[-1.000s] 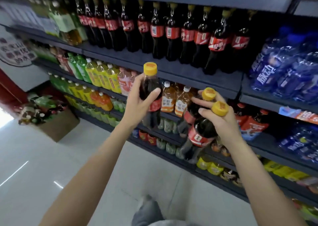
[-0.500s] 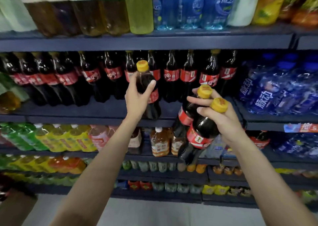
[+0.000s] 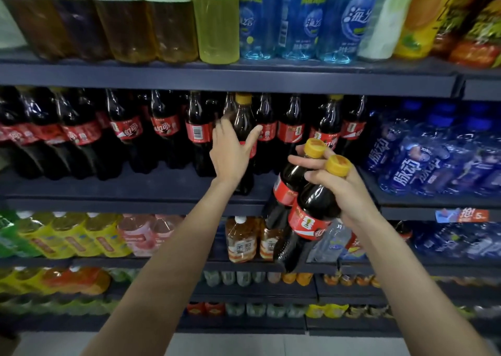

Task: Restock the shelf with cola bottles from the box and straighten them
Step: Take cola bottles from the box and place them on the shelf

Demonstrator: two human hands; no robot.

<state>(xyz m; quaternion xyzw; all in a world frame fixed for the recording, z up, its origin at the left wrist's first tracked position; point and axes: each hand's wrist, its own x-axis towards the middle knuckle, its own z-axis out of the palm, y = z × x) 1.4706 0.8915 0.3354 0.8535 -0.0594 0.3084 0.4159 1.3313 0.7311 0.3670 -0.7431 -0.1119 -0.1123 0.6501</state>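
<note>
Head view. We observed the left hand (image 3: 230,152) wrapped around a dark plastic cola bottle with a yellow cap and red label (image 3: 244,117), thumb on its right side and fingers curled behind. This bottle stood upright at the front edge of the dark blue metal shelf (image 3: 108,190), in front of the row of cola bottles with red labels (image 3: 130,133) already stocked there.

The right hand (image 3: 344,190) grasped 2 more yellow-capped cola bottles by their necks, caps protruding between the fingers. The nearer held bottle (image 3: 311,214) and the farther held bottle (image 3: 287,187) both tilted, bases down-left, hanging in front of the shelf edge and not resting on it.

To the right of the cola row we noted blue plastic drink bottles (image 3: 423,160). The shelf above carried amber, pale green and clear blue bottles (image 3: 217,24).
</note>
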